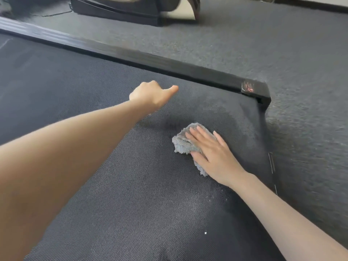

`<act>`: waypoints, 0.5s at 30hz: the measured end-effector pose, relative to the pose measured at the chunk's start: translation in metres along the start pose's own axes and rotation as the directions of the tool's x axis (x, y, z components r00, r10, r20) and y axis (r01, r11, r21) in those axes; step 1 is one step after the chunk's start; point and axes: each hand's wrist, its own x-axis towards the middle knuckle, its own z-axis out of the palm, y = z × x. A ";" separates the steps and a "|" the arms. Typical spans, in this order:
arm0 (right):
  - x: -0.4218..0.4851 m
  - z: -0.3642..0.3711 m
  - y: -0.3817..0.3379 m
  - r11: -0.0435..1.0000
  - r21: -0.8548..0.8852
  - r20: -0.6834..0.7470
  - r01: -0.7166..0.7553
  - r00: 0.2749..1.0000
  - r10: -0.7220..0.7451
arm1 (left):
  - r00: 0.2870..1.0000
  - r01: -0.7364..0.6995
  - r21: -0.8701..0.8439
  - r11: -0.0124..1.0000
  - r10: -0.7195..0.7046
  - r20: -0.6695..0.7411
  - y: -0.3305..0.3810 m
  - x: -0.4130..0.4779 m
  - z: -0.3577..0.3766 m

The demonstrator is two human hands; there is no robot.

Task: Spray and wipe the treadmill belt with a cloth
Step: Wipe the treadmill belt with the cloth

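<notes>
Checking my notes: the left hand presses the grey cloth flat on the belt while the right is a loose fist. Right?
Hands are swapped. The head view shows the right hand flat on the cloth on the belt; the left hand is the fist.

Two bare forearms show, each ending in a bare hand. Neither arm shows a sleeve, cuff or any cloth along its visible length, from the frame edge down to the wrist. The left hand (150,95) wears no glove, ring, watch or band; its wrist is plain and unmarked. The right hand (212,153) is equally unadorned: no glove, no ring on the fingers that show, no bracelet or strap at the wrist. The fingernails look short and unpainted. Both forearms are smooth and slender, with no tattoos, plasters or marks to be seen.
</notes>
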 end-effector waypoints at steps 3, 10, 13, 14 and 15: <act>0.002 0.004 0.002 1.000 0.000 -0.003 -0.014 1.000 0.014 | 0.998 -0.004 0.026 1.000 0.006 -0.060 0.012 0.018 0.006; 0.003 0.003 0.003 1.000 -0.030 0.012 -0.002 1.000 0.002 | 0.957 -0.050 -0.093 0.994 0.021 -0.291 0.023 0.026 0.014; 0.003 0.005 0.005 1.000 -0.024 0.015 -0.001 1.000 0.002 | 0.983 -0.013 -0.070 0.997 0.001 -0.182 0.025 0.032 0.011; 0.003 0.005 0.005 1.000 -0.026 0.014 -0.002 1.000 0.003 | 0.992 0.001 -0.064 0.998 -0.009 -0.129 0.025 0.034 0.010; 0.002 0.005 0.006 1.000 -0.026 0.012 -0.003 1.000 0.003 | 0.996 0.002 -0.059 0.998 -0.008 -0.091 0.026 0.035 0.010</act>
